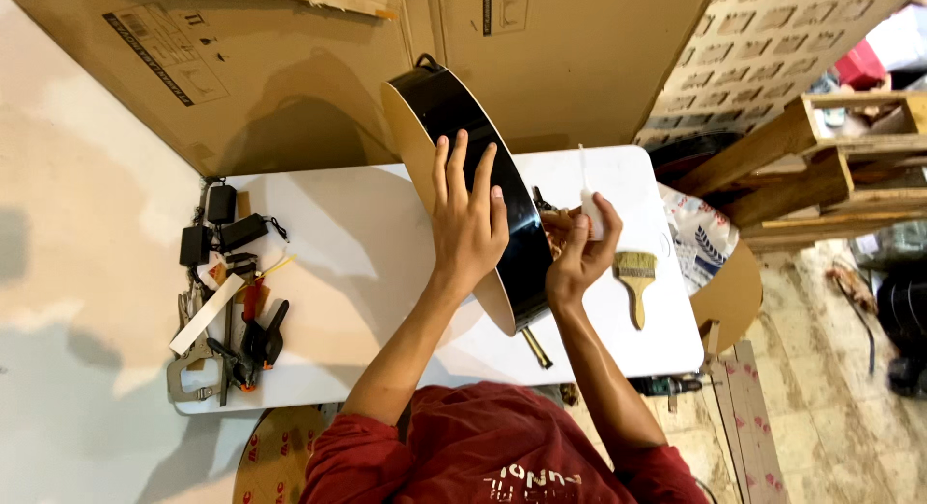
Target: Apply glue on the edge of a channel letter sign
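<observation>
A round drum-like frame [454, 108] with a glossy black rim and a tan flat face stands on edge on the white table [338, 234]. My left hand [470, 219] lies flat on the black rim with its fingers spread, steadying it. My right hand [579, 248] is to the right of the frame, close to its rim, and pinches a small white glue tube [590, 210] with a thin nozzle that points up.
A paint brush [636, 282] with a wooden handle lies on the table right of my right hand. Clamps, black adapters and a white strip [227, 311] clutter the table's left end. Cardboard sheets [290, 70] lean behind; wooden frames [821, 156] stand at right.
</observation>
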